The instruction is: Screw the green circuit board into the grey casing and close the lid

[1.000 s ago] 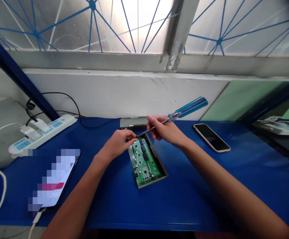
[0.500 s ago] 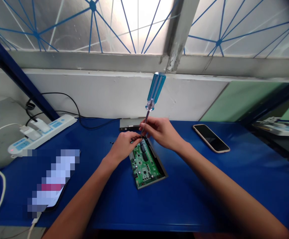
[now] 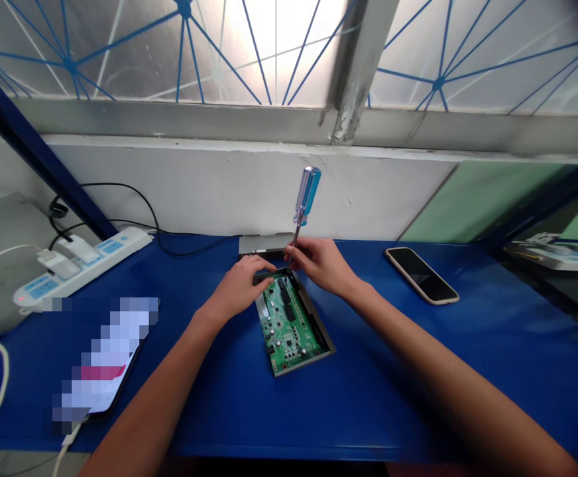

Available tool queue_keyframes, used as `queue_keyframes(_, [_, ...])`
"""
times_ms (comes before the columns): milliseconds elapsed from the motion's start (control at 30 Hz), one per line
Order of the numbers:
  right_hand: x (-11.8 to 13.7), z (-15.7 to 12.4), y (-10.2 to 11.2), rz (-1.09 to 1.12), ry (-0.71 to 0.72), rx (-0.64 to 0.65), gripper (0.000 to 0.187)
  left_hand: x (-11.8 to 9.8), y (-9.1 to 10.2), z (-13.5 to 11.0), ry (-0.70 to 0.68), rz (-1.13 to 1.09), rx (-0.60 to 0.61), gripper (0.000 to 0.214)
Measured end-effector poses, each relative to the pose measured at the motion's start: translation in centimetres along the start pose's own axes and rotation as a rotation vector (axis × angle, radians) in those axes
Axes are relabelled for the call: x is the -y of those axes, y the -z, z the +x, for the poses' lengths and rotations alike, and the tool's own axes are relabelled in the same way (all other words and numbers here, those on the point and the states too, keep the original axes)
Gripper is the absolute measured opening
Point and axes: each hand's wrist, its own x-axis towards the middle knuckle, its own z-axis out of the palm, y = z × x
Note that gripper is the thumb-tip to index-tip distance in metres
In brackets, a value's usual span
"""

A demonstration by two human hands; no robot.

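A green circuit board (image 3: 296, 334) lies in a shallow metal case (image 3: 325, 331) on the blue table. My left hand (image 3: 239, 283) grips the far left corner of the case, with thumb and fingers a little apart around its edge. In my right hand (image 3: 321, 264) the fingers are closed on the metal shaft of a screwdriver (image 3: 307, 192). Its clear and blue handle points up, tilted slightly right. The tip goes down to the case's far end beside my left fingers; its exact contact point is too small to make out.
Behind the case lies a flat grey metal piece (image 3: 264, 245). A phone (image 3: 422, 275) rests to the right. On the left are a lit phone (image 3: 113, 371) with a charging cable and a white power strip (image 3: 85, 270) with plugs. Blue table (image 3: 368, 397) surrounds the case.
The screwdriver handle has come lower and shifted slightly left. My left hand has moved left, its fingers opening from a pinch near the tip to a hold on the case's corner.
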Motion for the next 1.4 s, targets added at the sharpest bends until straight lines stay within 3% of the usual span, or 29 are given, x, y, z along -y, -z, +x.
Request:
queue_keyframes(433, [-0.1, 0.1, -0.1, 0.035, -0.027, -0.001, 0.029, 0.0, 0.0, 0.0, 0.008, 0.015, 0.022, 0.017])
queue_keyframes(500, [-0.1, 0.1, -0.1, 0.037, -0.025, 0.005, 0.029, -0.1, 0.0, -0.2, 0.01, 0.017, 0.06, 0.031])
queue_keyframes(633, [-0.5, 0.1, -0.1, 0.047, -0.017, 0.009, 0.029, -0.1, -0.4, -0.6, 0.029, 0.024, 0.168, 0.091])
queue_keyframes(700, [-0.6, 0.2, -0.1, 0.051, -0.014, 0.011, 0.03, -0.1, -0.6, -0.8, 0.039, 0.028, 0.194, 0.1])
queue_keyframes(1400, [-0.3, 0.1, 0.0, 0.032, -0.021, -0.01, 0.031, 0.6, -1.1, -0.8, 0.039, 0.049, 0.196, 0.104])
